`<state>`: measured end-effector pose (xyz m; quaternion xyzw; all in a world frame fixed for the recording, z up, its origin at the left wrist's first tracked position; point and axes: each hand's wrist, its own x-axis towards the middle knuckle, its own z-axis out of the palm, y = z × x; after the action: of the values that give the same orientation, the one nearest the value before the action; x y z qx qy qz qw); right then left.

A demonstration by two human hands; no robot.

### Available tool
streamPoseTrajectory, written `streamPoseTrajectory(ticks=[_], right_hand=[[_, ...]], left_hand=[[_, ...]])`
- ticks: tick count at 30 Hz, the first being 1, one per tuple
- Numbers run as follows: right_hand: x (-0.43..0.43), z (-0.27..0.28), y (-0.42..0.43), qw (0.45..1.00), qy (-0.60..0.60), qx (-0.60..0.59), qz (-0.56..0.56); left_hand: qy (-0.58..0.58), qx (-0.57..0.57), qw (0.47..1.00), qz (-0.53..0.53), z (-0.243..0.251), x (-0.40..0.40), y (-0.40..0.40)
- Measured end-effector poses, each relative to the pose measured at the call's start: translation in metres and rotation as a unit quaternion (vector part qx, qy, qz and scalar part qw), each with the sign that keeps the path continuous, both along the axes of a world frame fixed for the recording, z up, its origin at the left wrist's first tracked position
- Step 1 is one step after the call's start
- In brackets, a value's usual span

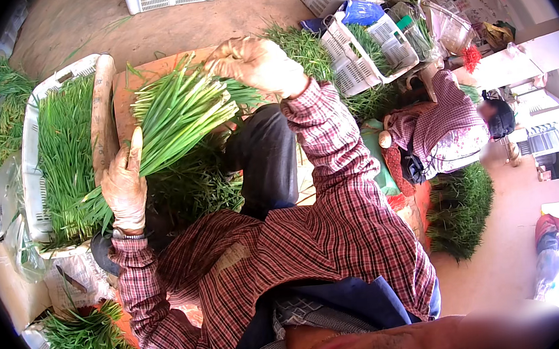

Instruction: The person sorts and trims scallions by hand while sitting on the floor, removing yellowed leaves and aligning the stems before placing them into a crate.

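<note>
My left hand, in a soiled pale glove, grips a bundle of garlic chives. Its thumb lies along the green stems, and the pale cut ends fan out up and to the right. Leaf tips hang below my wrist on the left. At the top of the bundle is my gloved right hand, its fingers curled in beside the stems. Whether anything is pinched in those fingers cannot be made out. Behind the bundle lies an orange-brown board. More chives lie in shadow below the bundle, beside my dark-trousered knee.
A white plastic crate of upright chives stands at the left, a wooden pole along its side. A knife lies on a sack. Another crate stands upper right. A co-worker sits at the right near stacked greens.
</note>
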<state>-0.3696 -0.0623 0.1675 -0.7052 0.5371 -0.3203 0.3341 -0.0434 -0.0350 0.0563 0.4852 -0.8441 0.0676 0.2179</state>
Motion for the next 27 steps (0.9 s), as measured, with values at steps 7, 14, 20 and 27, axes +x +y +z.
streamPoseTrajectory(ticks=[7,14,20,27], right_hand=[[-0.007,-0.037,-0.016,0.986,-0.066,0.134,0.07],[0.007,-0.065,-0.023,0.954,-0.214,0.197,0.066],[0.014,-0.051,-0.008,0.961,-0.24,0.128,0.058],[-0.011,-0.042,-0.006,0.912,-0.404,0.07,-0.006]], left_hand=[[-0.029,-0.048,0.998,-0.023,-0.009,0.012,0.003],[-0.037,-0.033,0.998,-0.035,-0.011,0.011,0.001],[0.009,0.028,1.0,-0.01,-0.01,0.001,0.002],[0.036,0.021,0.999,-0.031,-0.023,0.001,0.001]])
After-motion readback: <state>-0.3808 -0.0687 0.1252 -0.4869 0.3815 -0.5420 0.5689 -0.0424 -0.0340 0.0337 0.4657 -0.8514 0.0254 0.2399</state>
